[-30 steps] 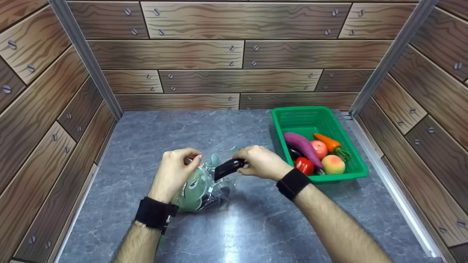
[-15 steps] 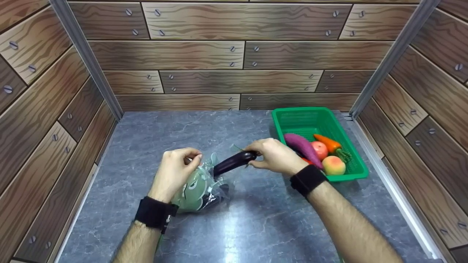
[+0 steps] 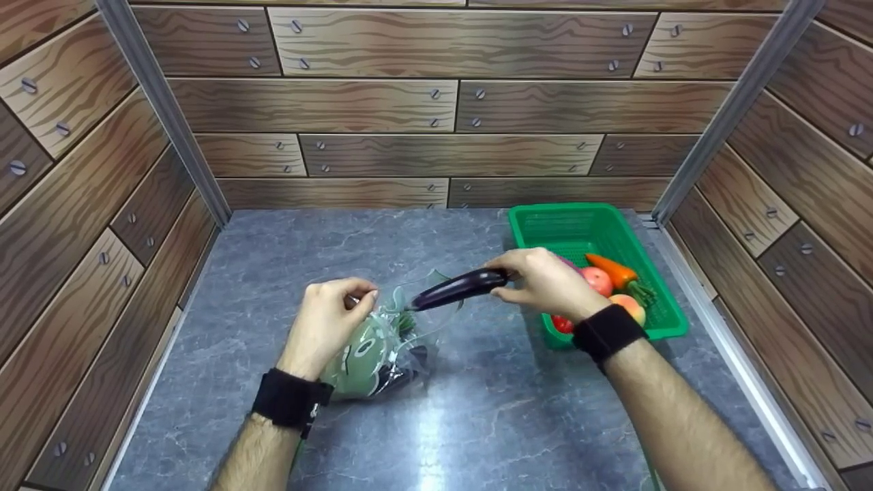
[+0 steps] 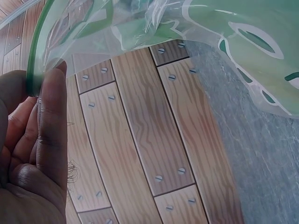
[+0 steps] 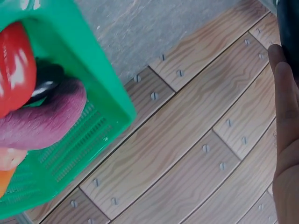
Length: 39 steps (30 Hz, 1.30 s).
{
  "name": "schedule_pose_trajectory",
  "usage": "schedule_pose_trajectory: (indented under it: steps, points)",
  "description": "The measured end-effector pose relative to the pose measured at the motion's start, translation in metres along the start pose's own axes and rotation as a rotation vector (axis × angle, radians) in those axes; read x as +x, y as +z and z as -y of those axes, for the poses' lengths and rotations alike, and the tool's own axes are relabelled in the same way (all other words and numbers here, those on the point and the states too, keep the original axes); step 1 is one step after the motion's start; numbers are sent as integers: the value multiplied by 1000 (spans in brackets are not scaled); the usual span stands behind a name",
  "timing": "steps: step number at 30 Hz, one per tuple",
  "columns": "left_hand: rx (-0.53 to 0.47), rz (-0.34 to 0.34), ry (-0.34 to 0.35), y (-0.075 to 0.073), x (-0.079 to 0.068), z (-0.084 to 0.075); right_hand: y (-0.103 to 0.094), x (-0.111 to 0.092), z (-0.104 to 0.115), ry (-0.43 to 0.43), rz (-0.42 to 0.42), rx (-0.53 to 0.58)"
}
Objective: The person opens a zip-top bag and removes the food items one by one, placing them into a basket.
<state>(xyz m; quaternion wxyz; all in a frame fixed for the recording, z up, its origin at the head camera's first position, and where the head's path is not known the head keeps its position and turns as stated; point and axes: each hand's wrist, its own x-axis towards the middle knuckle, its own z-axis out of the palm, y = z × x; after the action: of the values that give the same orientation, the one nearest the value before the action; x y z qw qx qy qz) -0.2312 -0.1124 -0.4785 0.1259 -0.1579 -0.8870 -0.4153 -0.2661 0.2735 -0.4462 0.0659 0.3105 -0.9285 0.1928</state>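
My left hand [image 3: 329, 319] pinches the rim of a clear zip bag [image 3: 360, 365] with a green cartoon print; the left wrist view shows the green zip strip [image 4: 33, 70] between thumb and fingers. A dark, glossy item [image 3: 392, 378] and some green leafy bits [image 3: 406, 322] show through the bag. My right hand [image 3: 545, 285] holds a dark purple eggplant [image 3: 458, 290] by one end. Its narrow far end is right at the bag's mouth. In the right wrist view, only part of the eggplant [image 5: 290, 32] shows at the fingertips.
A green basket [image 3: 674, 319] stands at the right, partly behind my right hand. It holds a carrot [image 3: 612, 271], a peach [image 3: 635, 310], a pinkish-red round fruit [image 3: 597, 279], a red bell pepper [image 5: 16, 70], a purple sweet potato [image 5: 51, 119] and a dark glossy item [image 5: 46, 79]. Wood-patterned walls enclose the table.
My right hand has moved right and away from me, drawing the eggplant out of the bag; more of its length now shows. The left hand has stayed at the bag's rim.
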Motion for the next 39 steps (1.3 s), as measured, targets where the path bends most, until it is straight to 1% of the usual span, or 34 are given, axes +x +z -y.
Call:
schedule_pose_trajectory:
  steps: [3,11,14,19,29,32,36,39]
  points:
    - [-4,2,-3,0,0,-1,-7,-6,-5,26,-20,25]
    - [-6,1,-5,1,1,-2,-24,-16,-18,74,-46,44]
    - [0,-1,-2,1,1,-2,-30,-20,-24,74,-72,57]
    - [1,-2,-2,1,1,-2,-40,-28,-34,80,-119,35]
    - [-2,5,-15,0,3,-6,-56,-41,-52,154,-174,11]
    - [0,3,-9,0,3,-6,-60,-45,-60,198,-201,5]
    - [19,-8,-2,0,2,-6,-62,-53,-71,291,-227,62]
    - [24,-9,-5,0,2,-5,-62,-61,-82,349,-237,76]
